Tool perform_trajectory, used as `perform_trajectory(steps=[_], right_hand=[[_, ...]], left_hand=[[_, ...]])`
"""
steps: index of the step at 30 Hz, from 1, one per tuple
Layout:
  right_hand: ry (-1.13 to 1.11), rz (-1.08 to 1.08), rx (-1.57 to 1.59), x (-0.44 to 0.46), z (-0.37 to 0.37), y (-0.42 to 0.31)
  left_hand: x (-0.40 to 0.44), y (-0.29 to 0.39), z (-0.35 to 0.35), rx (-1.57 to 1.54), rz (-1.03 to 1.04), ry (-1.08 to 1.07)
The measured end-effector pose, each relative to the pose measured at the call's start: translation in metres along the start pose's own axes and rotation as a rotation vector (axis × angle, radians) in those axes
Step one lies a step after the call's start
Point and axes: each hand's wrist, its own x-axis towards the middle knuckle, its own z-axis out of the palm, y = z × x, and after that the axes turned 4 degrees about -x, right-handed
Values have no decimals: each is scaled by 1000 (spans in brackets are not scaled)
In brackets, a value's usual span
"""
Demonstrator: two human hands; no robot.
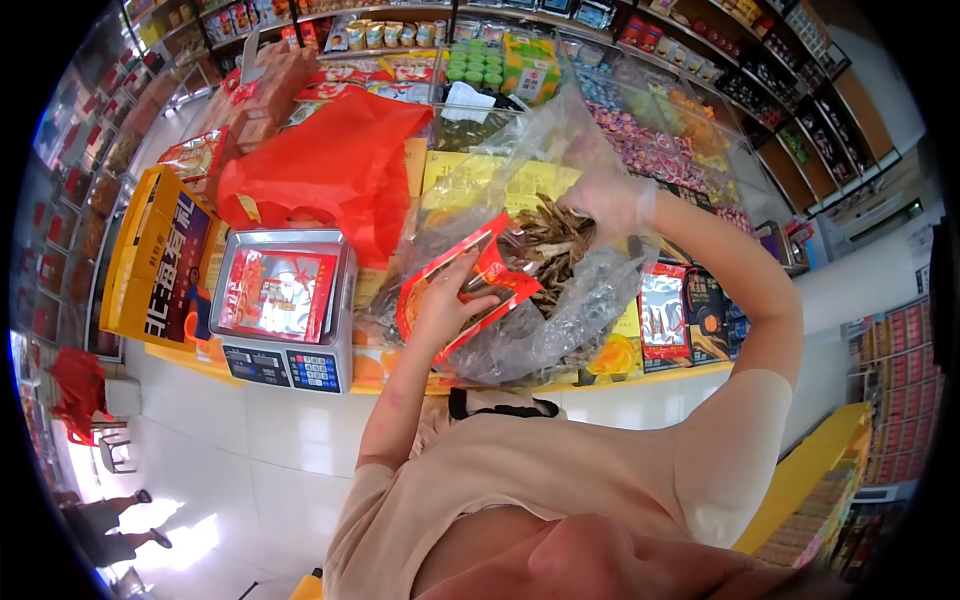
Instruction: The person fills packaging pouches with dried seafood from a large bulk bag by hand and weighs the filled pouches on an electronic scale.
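Note:
My left hand [447, 305] is closed on the edge of a red pouch [420, 300] with a see-through front, its mouth turned toward the pile. Dark brown, dried, strip-like pieces [552, 240] lie in a large clear plastic bag [585, 310], opened wide on the counter. My right hand [603, 203], in a thin clear plastic glove, reaches into this bag from the right. Its fingers curl around some of the dried pieces, and the fingertips are partly hidden. What kind of food the pieces are I cannot make out.
Left of the bag stands a digital scale [345, 290] with a silver-red packet [275, 292] on its pan. Behind it lies a red bag [325, 165], beside a yellow box [150, 260]. Candy bins [650, 150] line the back right. Another silver-red packet [663, 310] lies right.

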Motion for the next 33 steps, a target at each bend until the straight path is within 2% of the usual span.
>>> perform_trajectory(steps=[3, 9, 11, 15, 17, 21, 23, 24, 25, 27, 33], right_hand=[[-117, 24, -84, 1, -5, -11], [-154, -95, -120, 20, 12, -15], [-154, -137, -212, 27, 16, -20], [-99, -209, -272, 38, 39, -16], [24, -166, -296, 37, 38, -24], [56, -123, -308, 39, 40, -18], [-141, -45, -250, 40, 32, -13], [-140, -40, -249, 40, 30, -12], [-156, 7, -205, 40, 27, -12], [-173, 59, -157, 40, 24, -16], [-283, 228, -81, 44, 29, -35]], left_hand=[[2, -1, 2, -91, -31, -11], [6, -4, 4, 67, -36, -17], [11, -15, 10, 123, 147, -3], [13, -12, 13, 143, 106, -41], [13, -17, 15, 162, 107, -26], [17, -3, 9, 94, 20, -90], [16, 9, 8, 46, -49, -123], [16, 15, 8, -1, -119, -158], [16, 12, 10, 1, -116, -164], [16, -1, 18, 92, 59, -76], [23, -13, 23, 72, 61, -29]])
